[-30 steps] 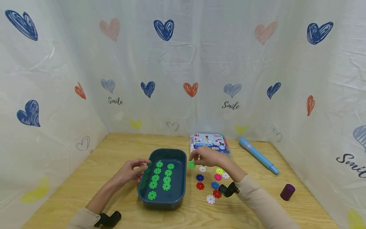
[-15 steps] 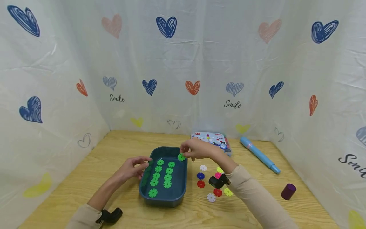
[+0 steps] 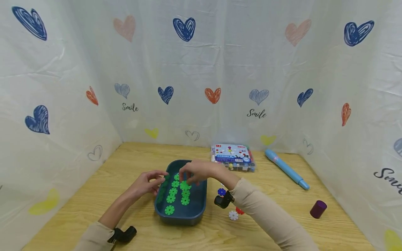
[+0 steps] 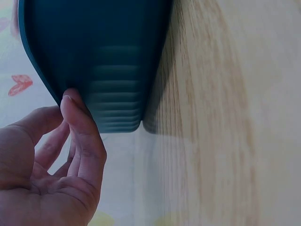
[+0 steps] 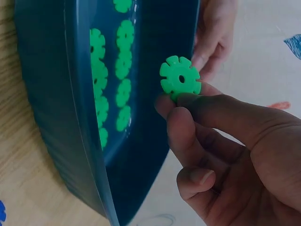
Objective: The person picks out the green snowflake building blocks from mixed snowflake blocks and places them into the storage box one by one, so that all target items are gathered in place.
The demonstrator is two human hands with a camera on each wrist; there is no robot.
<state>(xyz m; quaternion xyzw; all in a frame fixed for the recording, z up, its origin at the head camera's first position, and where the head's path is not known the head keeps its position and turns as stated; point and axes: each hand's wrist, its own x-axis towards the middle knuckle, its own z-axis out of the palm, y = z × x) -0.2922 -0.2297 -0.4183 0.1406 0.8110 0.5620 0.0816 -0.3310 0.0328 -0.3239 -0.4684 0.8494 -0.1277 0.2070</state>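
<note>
My left hand (image 3: 145, 182) holds the left rim of a dark blue plastic tub (image 3: 179, 221), thumb and fingers pinching the edge in the left wrist view. Over the inside of the tub, my right hand (image 3: 201, 169) pinches a green notched disc (image 5: 181, 77), a snowflake-style building piece with a hole in its middle. Beneath it, more green discs (image 3: 169, 210) lie on the tub floor in two rough rows. Part of the right row is covered by my right hand in the head view.
Right of the tub lie loose discs, among them a blue disc (image 3: 221, 192) and a white disc (image 3: 233, 215); my right forearm hides others. A clear box of parts (image 3: 233, 157) stands behind. Farther right are a light blue tube (image 3: 287, 169) and a purple cylinder (image 3: 318, 209).
My right hand has carried the green disc leftward from the table, across the tub's right rim, to above its middle. My left hand stays at the left rim.
</note>
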